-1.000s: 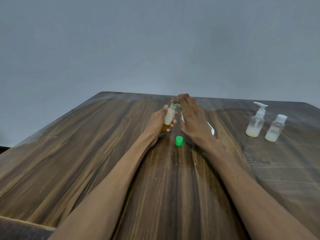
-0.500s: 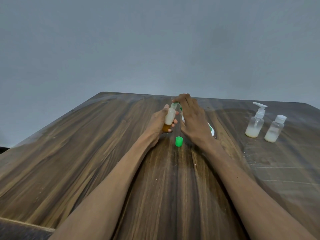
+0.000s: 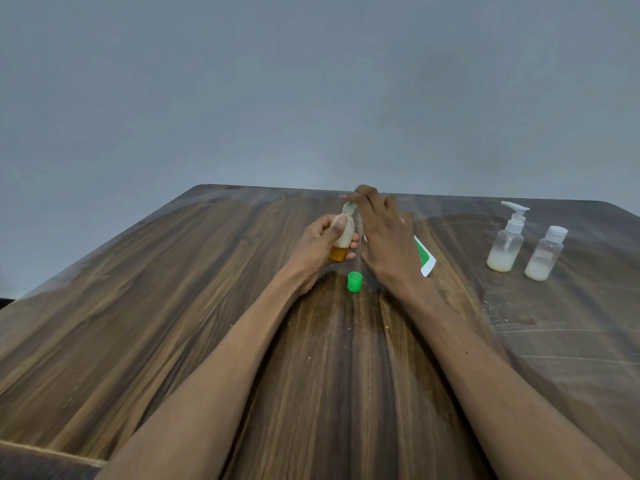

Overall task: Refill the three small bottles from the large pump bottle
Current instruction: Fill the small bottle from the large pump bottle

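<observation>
Two bare forearms, no sleeves, bare hands [image 3: 388, 237]

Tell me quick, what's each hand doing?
Left hand: grips a small bottle.
Right hand: on the large pump bottle; grip unclear.

Single head view, facing forward-down over table [image 3: 173, 341], close behind hands.

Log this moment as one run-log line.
left hand grips small bottle | right hand on large pump bottle pump | green cap off, on table | two small bottles right
</observation>
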